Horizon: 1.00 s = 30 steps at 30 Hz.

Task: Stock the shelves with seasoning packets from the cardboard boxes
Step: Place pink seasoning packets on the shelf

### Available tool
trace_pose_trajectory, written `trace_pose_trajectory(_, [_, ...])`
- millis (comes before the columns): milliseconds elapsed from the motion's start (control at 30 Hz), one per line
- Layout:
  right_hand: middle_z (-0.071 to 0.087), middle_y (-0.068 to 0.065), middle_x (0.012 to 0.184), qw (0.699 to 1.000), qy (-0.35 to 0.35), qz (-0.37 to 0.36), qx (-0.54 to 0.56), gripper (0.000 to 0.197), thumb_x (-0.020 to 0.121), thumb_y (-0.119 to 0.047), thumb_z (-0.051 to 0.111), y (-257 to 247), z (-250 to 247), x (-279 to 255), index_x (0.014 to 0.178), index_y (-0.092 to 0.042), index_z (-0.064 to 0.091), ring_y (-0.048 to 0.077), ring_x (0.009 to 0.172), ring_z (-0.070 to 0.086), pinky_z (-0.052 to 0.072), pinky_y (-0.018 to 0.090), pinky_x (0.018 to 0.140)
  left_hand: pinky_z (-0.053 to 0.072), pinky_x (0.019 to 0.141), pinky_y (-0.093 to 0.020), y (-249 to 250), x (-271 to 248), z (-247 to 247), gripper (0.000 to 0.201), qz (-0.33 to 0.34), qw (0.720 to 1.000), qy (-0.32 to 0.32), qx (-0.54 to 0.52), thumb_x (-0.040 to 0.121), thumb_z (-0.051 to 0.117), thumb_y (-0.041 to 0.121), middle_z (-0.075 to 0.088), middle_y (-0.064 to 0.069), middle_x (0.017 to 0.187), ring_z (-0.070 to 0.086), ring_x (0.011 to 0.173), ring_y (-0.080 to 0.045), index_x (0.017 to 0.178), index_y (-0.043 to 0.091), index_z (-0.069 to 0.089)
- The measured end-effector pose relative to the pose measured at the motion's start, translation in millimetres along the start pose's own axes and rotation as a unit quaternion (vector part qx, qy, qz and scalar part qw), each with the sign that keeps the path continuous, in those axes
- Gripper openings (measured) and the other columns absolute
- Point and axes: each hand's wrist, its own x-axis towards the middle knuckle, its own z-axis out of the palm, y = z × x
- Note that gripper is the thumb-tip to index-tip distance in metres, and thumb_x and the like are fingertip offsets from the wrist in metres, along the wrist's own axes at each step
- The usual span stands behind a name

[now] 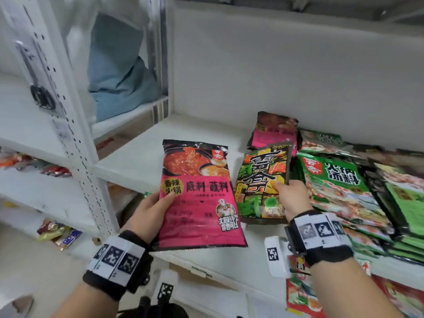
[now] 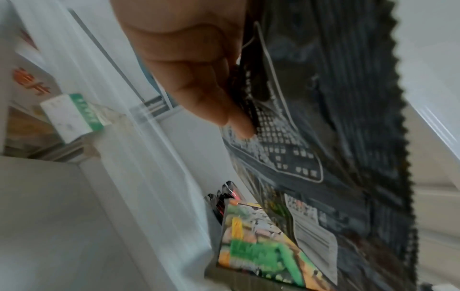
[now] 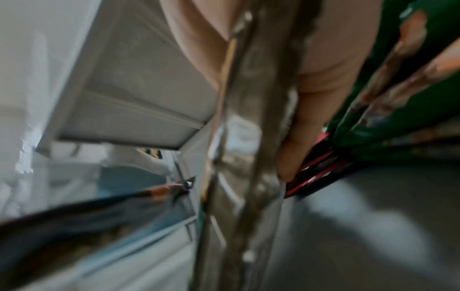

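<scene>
Left hand (image 1: 146,210) grips the pink-and-black seasoning packet (image 1: 197,196) by its left edge, thumb on the front, fingers behind; the left wrist view shows fingers (image 2: 199,82) flat against its dark printed back. Right hand (image 1: 292,198) pinches the green-and-black packet (image 1: 261,184) at its right edge, thumb on the face. Both packets hang in the air just above the front of the white shelf (image 1: 142,157), side by side and apart.

Judgement: the step is placing like with like. A small pink stack (image 1: 273,131) lies at 1 o'clock from the hands, toward the back; green stacks (image 1: 344,191) spread at 3 o'clock. Best to lay each packet flat, face up, edges squared to its stack, one hand at a time, since the film is slippery and the piles lean.

Writing: the pink packet reads 底料+蘸料, with 香辣小锅 in a yellow badge and a chef cartoon at its lower right. The green packet carries large 喜舍. A stacked green packet shows 火锅汤料, blurred. No cardboard box shows clearly.
</scene>
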Motion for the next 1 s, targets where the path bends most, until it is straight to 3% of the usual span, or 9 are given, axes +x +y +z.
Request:
trace_pose_trajectory(133, [0.040,0.019,0.140,0.931,0.014,-0.045,-0.361,0.065,0.086,-0.027,0.059,-4.5,13.5,6.7,0.140,-0.008,0.029,0.035,0.130,0.037,0.034,0.042,0.107,0.052,0.074,-0.033,4.2,47.6,-3.2,0.012,0.013,0.997,-0.073,0.033,0.088,0.059,0.029,0.074,-0.002,0.083,0.070,0.078,-0.019,0.088,0.021,0.068])
trace_pose_trajectory(200, [0.022,0.012,0.153,0.884,-0.036,-0.072,-0.460,0.062,0.088,-0.039,0.051,-1.8,31.4,-5.4,0.142,-0.020,0.029,0.033,0.141,0.019,0.020,0.048,0.113,0.051,0.069,-0.029,5.0,63.1,-2.6,0.012,0.016,0.994,-0.101,0.042,0.087,0.059,0.031,0.075,0.002,0.079,0.071,0.073,-0.014,0.086,0.023,0.069])
trace_pose_trajectory(267, [0.012,0.009,0.157,0.870,-0.125,-0.020,-0.476,0.061,0.092,-0.041,0.042,9.7,52.6,-18.9,0.146,-0.024,0.021,0.032,0.144,0.010,0.014,0.051,0.114,0.052,0.075,-0.036,4.1,74.5,-3.1,0.014,0.011,0.991,-0.123,0.047,0.086,0.060,0.032,0.075,0.001,0.080,0.071,0.075,-0.019,0.083,0.026,0.071])
trace_pose_trajectory(367, [0.002,0.007,0.159,0.863,-0.136,0.008,-0.486,0.061,0.095,-0.032,0.036,25.5,63.4,-22.5,0.149,-0.027,0.009,0.030,0.146,0.002,0.008,0.053,0.116,0.052,0.078,-0.043,4.8,84.2,-1.4,0.016,0.008,0.986,-0.163,0.037,0.087,0.058,0.032,0.075,-0.004,0.082,0.071,0.075,-0.024,0.081,0.031,0.073])
trace_pose_trajectory(567, [0.029,0.012,0.151,0.885,-0.177,0.059,-0.427,0.047,0.098,-0.034,0.034,2.6,47.1,-4.8,0.141,-0.015,0.036,0.030,0.140,0.023,0.020,0.045,0.114,0.052,0.082,-0.044,10.2,92.8,7.4,0.020,0.010,0.978,-0.203,0.049,0.090,0.053,0.031,0.074,-0.004,0.081,0.071,0.075,-0.023,0.087,0.022,0.071])
trace_pose_trajectory(633, [0.057,0.020,0.111,0.929,-0.154,0.041,-0.335,0.047,0.100,-0.041,0.030,-14.7,42.5,-7.6,0.105,-0.005,0.058,0.026,0.105,0.052,0.035,0.033,0.092,0.052,0.084,-0.046,17.8,98.2,13.1,0.021,0.019,0.977,-0.207,0.051,0.091,0.053,0.030,0.074,-0.006,0.080,0.071,0.075,-0.025,0.087,0.019,0.071])
trace_pose_trajectory(700, [0.056,0.001,0.081,0.979,-0.124,0.032,-0.158,0.044,0.096,-0.049,0.034,-34.5,35.2,-10.2,0.081,-0.012,0.055,0.012,0.079,0.051,0.036,0.030,0.079,0.051,0.086,-0.048,30.9,106.3,24.6,0.022,0.018,0.976,-0.213,0.038,0.092,0.053,0.028,0.074,-0.009,0.082,0.070,0.079,-0.030,0.085,0.017,0.071])
trace_pose_trajectory(833, [0.069,-0.004,0.099,0.986,-0.158,-0.048,-0.027,0.008,0.093,-0.025,0.055,-65.6,27.1,11.7,0.097,-0.028,0.060,0.010,0.088,0.065,0.053,0.027,0.081,0.051,0.085,-0.044,66.7,132.2,67.2,0.023,0.049,0.973,-0.226,0.015,0.092,0.052,0.029,0.074,-0.009,0.086,0.069,0.085,-0.031,0.085,0.019,0.071])
trace_pose_trajectory(1000, [0.069,0.009,0.095,0.996,-0.011,-0.075,0.054,0.019,0.089,-0.002,0.056,-97.3,-1.6,91.1,0.083,-0.019,0.060,0.026,0.089,0.065,0.052,0.041,0.087,0.054,0.078,-0.035,111.5,177.8,147.9,0.031,0.021,0.945,-0.320,-0.070,0.073,0.063,0.032,0.073,-0.007,0.094,0.069,0.081,-0.021,0.101,0.017,0.065])
